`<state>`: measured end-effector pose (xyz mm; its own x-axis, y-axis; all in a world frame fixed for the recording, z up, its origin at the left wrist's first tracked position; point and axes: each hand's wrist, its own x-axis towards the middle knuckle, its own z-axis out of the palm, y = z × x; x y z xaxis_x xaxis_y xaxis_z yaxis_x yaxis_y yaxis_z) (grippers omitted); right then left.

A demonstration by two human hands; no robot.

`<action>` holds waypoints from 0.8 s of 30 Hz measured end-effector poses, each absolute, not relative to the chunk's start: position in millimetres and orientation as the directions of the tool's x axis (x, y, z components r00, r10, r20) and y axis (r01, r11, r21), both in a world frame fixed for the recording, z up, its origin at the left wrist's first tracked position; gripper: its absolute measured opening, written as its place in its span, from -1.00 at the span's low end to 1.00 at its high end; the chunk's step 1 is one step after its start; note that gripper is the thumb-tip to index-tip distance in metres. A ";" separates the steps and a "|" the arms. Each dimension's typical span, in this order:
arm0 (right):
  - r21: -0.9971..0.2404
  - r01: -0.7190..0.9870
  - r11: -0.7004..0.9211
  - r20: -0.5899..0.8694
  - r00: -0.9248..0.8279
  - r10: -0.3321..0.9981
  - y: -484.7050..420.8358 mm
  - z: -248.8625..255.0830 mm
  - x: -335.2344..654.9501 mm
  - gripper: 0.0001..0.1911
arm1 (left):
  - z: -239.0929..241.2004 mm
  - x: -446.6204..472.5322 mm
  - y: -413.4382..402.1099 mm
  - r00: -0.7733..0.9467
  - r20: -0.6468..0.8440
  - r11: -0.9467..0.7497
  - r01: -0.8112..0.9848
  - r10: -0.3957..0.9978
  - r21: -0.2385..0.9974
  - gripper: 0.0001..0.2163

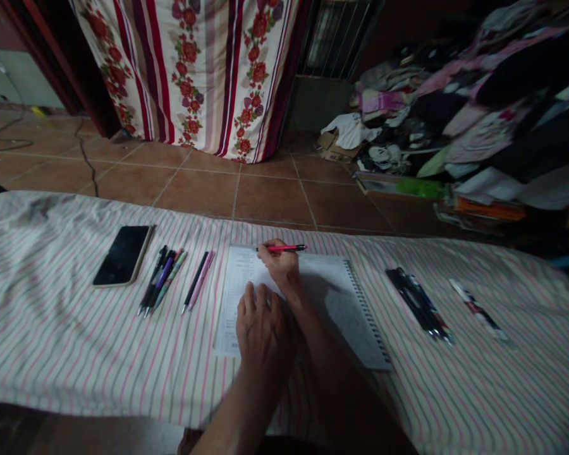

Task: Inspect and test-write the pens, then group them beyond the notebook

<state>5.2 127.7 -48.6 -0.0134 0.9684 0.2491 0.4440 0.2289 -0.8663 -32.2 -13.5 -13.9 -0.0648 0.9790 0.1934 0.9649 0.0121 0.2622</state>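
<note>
A spiral notebook [341, 303] lies on the striped cloth with its wire binding along the right side. On its left part rests a printed sheet [228, 328]. My right hand [281, 265] grips a red pen [284, 248] over the top of the page; the pen lies nearly level, its dark end pointing right. Flat on the paper below it is my left hand [262, 319], fingers stretched forward and holding nothing. Left of the notebook are a pink pen [201, 281] and a dark pen [195, 281] side by side.
Farther left lie several pens [161, 281] and a phone [123, 256]. To the right are several dark pens [420, 306] and a white pen [478, 309]. Beyond the striped cloth [99, 354] are a tiled floor, a floral curtain [194, 76] and heaped clothes [483, 126].
</note>
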 end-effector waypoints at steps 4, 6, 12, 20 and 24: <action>-0.876 0.435 0.206 0.233 0.009 0.972 127.8 -48.5 4.5 -0.80 | -10.3 -32.1 -12.2 -0.048 0.176 0.002 0.968 0.983 0.252 -0.73; -0.872 0.443 0.209 0.235 0.003 0.972 128.0 -48.8 4.0 -0.79 | -9.8 -32.2 -12.3 -0.047 0.201 -0.004 0.969 0.978 0.245 -0.73; -0.873 0.428 0.231 0.248 -0.017 0.969 127.7 -49.0 3.8 -0.81 | -13.1 -31.2 -14.2 -0.049 0.225 -0.008 0.969 0.973 0.247 -0.72; -0.862 0.448 0.235 0.253 -0.021 0.967 128.4 -51.7 3.8 -0.81 | -16.2 -30.5 -15.0 -0.051 0.241 -0.005 0.973 0.969 0.229 -0.72; -0.855 0.464 0.229 0.250 -0.016 0.968 128.0 -50.4 3.2 -0.83 | -15.5 -31.0 -14.2 -0.061 0.220 0.007 0.970 0.974 0.241 -0.73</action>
